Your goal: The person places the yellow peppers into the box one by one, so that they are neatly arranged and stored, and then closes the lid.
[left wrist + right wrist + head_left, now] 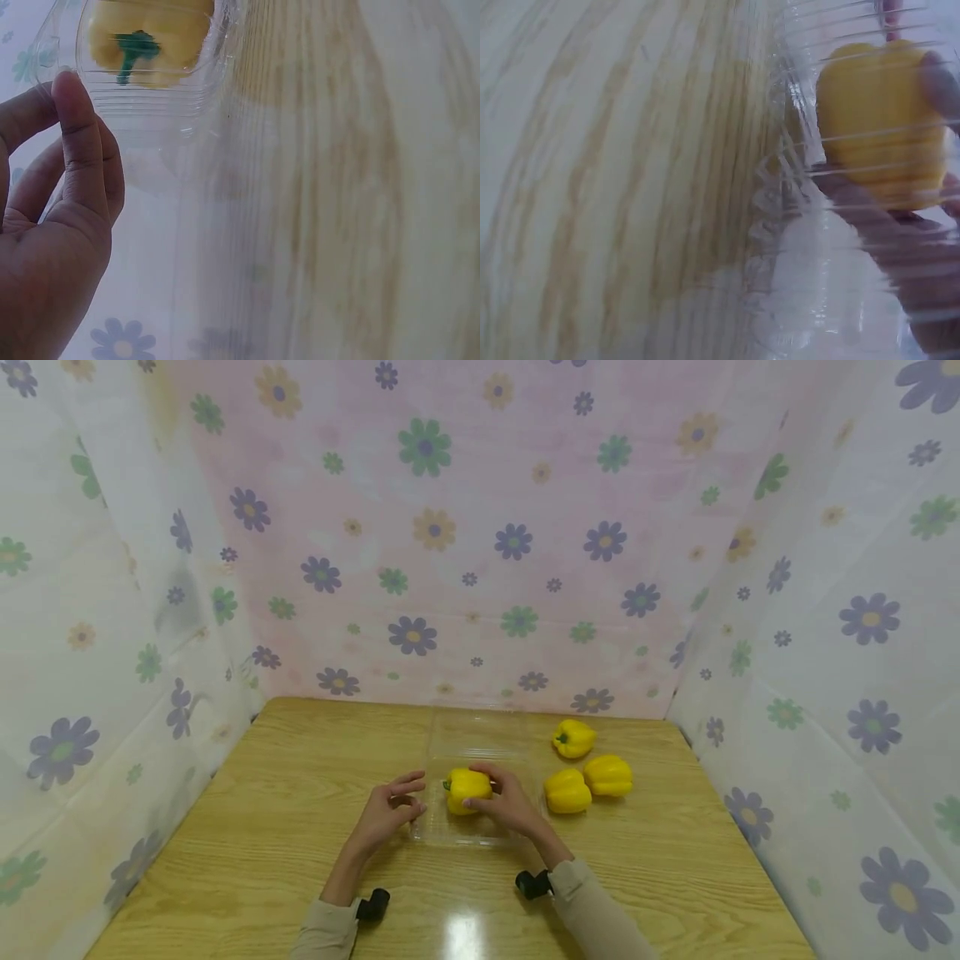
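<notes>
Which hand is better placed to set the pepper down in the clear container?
Probably the right hand: it already grips the yellow pepper over the clear container. The left hand only touches the container's edge.

bright, tabletop glare, blurry wrist views

The table [262, 827] is pale wood grain with a glossy, reflective finish. The container [457, 739] is clear ribbed plastic. The yellow pepper [467, 787] looks smooth and waxy. Thin flowered cloth [450, 527] hangs around.
</notes>
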A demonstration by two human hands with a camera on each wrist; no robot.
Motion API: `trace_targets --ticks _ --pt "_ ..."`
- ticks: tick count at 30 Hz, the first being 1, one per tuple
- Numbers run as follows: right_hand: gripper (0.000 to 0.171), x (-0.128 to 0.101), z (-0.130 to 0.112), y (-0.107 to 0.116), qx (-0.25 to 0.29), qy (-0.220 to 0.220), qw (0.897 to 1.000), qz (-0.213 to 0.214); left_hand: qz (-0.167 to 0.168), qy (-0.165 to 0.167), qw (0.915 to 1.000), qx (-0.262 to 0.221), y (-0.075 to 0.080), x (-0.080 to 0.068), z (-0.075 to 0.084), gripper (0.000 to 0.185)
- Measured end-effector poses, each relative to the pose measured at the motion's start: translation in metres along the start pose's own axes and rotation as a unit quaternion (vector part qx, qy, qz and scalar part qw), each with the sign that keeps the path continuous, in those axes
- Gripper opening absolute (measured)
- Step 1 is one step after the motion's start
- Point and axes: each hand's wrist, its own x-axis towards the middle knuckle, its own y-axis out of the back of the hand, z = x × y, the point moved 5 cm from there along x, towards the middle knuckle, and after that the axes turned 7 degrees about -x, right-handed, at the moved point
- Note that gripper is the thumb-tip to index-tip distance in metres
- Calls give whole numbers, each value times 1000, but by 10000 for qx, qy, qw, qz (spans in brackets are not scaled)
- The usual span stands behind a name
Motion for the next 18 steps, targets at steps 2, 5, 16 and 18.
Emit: trace_targets --ticks 2,5,16,18 --pt "58 0 0 -1 23 -42 10000 -26 10 -2 10000 -23 0 0 -1 46" --pt "60 1 1 -2 -15 -132 9999 -6 12 -17 10000 -20 0 0 -1 46" --pt "58 5 8 -4 -271 -485 9981 264 57 71 9999 78 0 0 -2 46" --pt "59 5 9 -4 -349 -559 9974 308 59 81 9999 87 0 0 -2 46"
